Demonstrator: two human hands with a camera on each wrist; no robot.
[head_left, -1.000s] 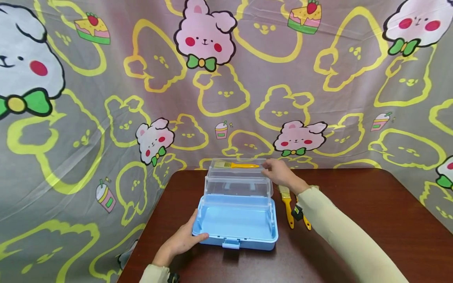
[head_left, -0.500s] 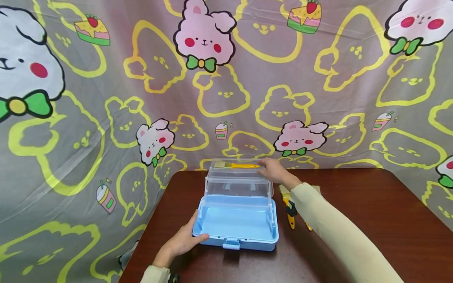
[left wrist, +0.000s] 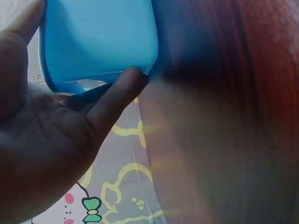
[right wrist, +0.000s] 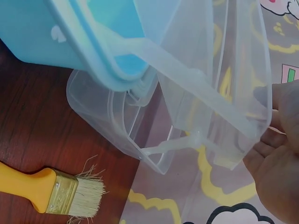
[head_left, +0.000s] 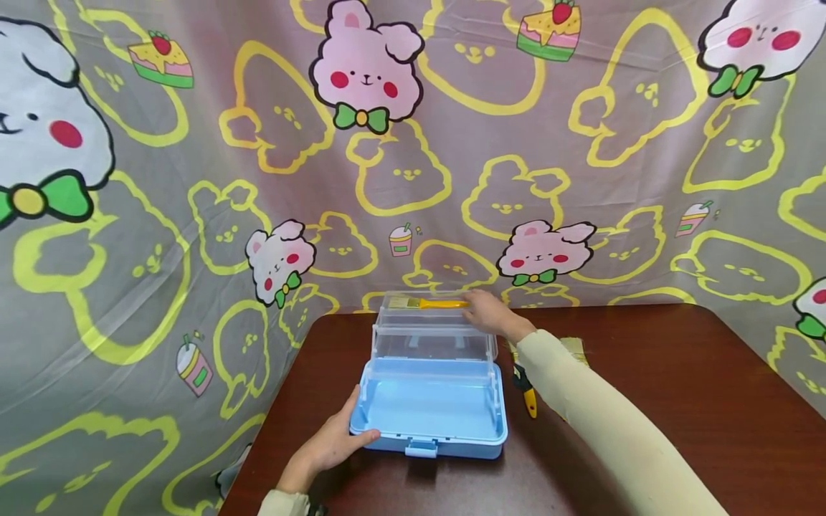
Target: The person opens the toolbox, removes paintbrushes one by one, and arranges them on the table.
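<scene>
A light-blue toolbox (head_left: 419, 408) stands unfolded on the table, with clear tiered trays (head_left: 434, 342) raised behind its base. My left hand (head_left: 332, 437) grips its front-left corner, the thumb over the front rim; in the left wrist view, the hand (left wrist: 60, 126) wraps round the blue side. A paintbrush with a yellow handle (head_left: 442, 304) lies in the top tray. My right hand (head_left: 488, 314) holds that tray's right end, beside the handle tip. In the right wrist view, curled fingers (right wrist: 273, 136) meet the clear wall, partly seen through it.
Right of the toolbox, paintbrushes lie on the dark wooden table (head_left: 677, 387), partly under the right sleeve: one shows a yellow handle (head_left: 530, 403), another pale bristles (head_left: 573, 347). The right wrist view shows one brush (right wrist: 46, 189) near the box. A cartoon-print curtain (head_left: 413, 179) hangs behind.
My right hand has moved left along the top tray, from its right corner onto its end by the brush handle. The right forearm now covers more of the loose brushes. The left hand stays put.
</scene>
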